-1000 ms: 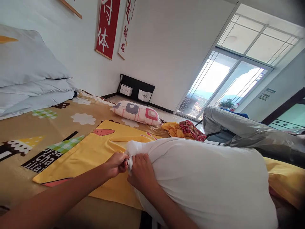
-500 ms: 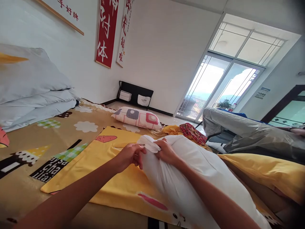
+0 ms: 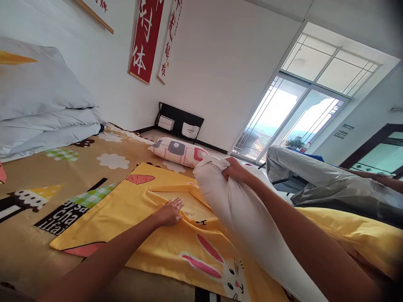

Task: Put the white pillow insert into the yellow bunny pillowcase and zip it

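Your white pillow (image 3: 242,214) is smooth, matt cloth; your yellow pillowcase (image 3: 151,247) is thin, smooth fabric with a faint sheen. Beneath them you have a printed bedsheet (image 3: 88,165) in smooth, slightly glossy cloth, and at its far edge a matt, coarser-looking patterned pillow (image 3: 185,154). Past its edges you see crinkled, glossy plastic sheeting (image 3: 317,172) and a smooth glass sliding door (image 3: 280,115).

Under the left fingers (image 3: 178,204) I see a bright yellow pillowcase (image 3: 126,214), printed with a white, pink-eared rabbit and reddish, black-outlined patches. The pillow (image 3: 252,226) in the right fingers (image 3: 229,170) is plain white. Left of the left fingers, the tan sheet (image 3: 90,161) carries white clouds, green-and-white checks and white letters on black; beyond them, a pale cushion (image 3: 185,157) shows grey and red squares.
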